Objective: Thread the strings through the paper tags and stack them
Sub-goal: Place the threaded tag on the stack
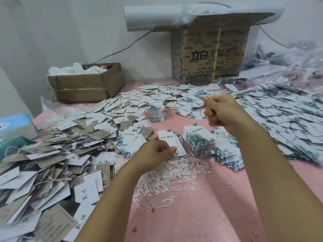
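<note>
Pink table point(201, 215) against white wall point(52, 32)

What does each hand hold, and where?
Left hand pinches the white tag at its near end. Right hand is curled; what it holds cannot be told.

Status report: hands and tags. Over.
Left hand pinching near end of tag stack. Right hand raised, fist curled, contents unclear. Loose strings heaped just below; nothing blocking.

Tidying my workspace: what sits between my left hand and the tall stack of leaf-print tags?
In the head view, a low stack of white tags lies flat between the left hand and the leaf-print stack.
</note>
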